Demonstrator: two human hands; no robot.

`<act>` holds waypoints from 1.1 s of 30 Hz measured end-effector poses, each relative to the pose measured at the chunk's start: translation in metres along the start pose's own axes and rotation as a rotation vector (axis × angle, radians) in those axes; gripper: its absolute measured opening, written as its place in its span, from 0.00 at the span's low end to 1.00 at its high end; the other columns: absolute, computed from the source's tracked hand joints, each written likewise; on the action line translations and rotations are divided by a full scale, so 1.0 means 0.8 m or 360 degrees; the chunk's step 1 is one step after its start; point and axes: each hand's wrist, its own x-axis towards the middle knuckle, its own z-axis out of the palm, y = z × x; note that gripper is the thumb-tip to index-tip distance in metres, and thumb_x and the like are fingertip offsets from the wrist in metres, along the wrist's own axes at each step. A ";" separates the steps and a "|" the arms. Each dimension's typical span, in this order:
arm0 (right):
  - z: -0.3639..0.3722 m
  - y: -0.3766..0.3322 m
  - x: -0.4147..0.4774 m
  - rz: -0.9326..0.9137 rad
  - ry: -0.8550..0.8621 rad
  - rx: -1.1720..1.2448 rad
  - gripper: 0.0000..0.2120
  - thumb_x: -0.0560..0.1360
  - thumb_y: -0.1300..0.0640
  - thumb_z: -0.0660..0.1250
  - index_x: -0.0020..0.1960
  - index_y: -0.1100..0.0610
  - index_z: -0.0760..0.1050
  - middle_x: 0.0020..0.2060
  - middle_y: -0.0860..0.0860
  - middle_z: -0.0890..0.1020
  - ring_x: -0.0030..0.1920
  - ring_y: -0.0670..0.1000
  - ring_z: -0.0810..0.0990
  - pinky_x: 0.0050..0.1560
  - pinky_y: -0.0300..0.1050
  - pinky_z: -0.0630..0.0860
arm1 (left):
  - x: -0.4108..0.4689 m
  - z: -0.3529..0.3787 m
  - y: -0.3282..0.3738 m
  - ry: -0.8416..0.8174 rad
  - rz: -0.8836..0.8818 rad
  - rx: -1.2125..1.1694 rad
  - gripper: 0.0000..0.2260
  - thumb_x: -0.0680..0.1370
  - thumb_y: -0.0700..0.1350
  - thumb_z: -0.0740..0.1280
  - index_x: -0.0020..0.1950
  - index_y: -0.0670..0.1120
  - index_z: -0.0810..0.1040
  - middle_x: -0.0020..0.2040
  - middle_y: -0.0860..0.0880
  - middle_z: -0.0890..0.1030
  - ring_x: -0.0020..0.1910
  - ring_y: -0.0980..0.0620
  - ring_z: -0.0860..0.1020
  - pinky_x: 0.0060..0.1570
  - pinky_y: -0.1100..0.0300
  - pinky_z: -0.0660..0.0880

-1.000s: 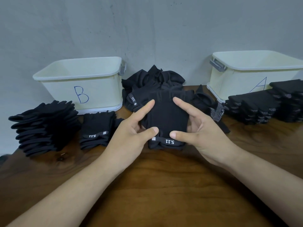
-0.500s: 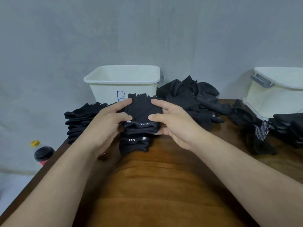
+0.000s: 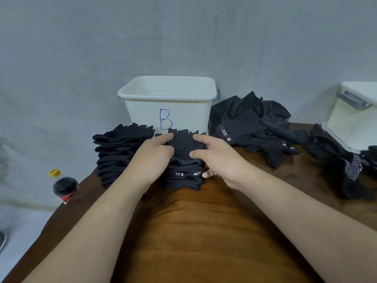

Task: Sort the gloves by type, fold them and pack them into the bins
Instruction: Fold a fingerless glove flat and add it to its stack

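Head view: left hand (image 3: 151, 158) and right hand (image 3: 218, 158), equally near, pinch with curled fingers (image 3: 201, 138) the side edges of a folded black fabric glove (image 3: 184, 144) atop a short black glove stack (image 3: 183, 181) just before the white plastic bin marked B (image 3: 167, 111), its tips pointing binward.

To your left, just past the edge of the brown wooden table (image 3: 204, 231), you see a bottle (image 3: 64, 185) of dark drink with a yellow cap and red label. A grey wall (image 3: 183, 37) stands behind the table.

Blue "B" on the bin (image 3: 142, 113); "5.11" (upside down) on the folded glove stack (image 3: 183, 179).
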 end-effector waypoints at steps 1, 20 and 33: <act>0.001 0.002 0.001 0.0000 -0.0006 -0.0039 0.31 0.80 0.59 0.72 0.81 0.45 0.69 0.56 0.48 0.82 0.40 0.52 0.85 0.35 0.42 0.81 | 0.000 0.001 -0.001 0.0002 0.0010 0.0042 0.30 0.76 0.39 0.64 0.78 0.54 0.75 0.75 0.55 0.76 0.74 0.54 0.73 0.77 0.52 0.67; -0.015 0.035 -0.014 -0.0396 0.0312 -0.1158 0.26 0.81 0.29 0.60 0.74 0.36 0.74 0.69 0.40 0.74 0.62 0.47 0.78 0.60 0.47 0.76 | -0.003 0.024 -0.026 0.0244 0.0422 0.1077 0.30 0.80 0.43 0.63 0.82 0.56 0.64 0.79 0.46 0.64 0.72 0.44 0.66 0.67 0.50 0.72; -0.091 0.048 -0.038 -0.0673 0.0615 -0.1349 0.15 0.86 0.50 0.62 0.69 0.39 0.80 0.66 0.33 0.73 0.48 0.42 0.80 0.53 0.41 0.79 | -0.022 0.058 -0.020 0.0364 0.1086 0.1018 0.11 0.83 0.49 0.62 0.61 0.55 0.81 0.60 0.58 0.77 0.62 0.55 0.69 0.63 0.54 0.71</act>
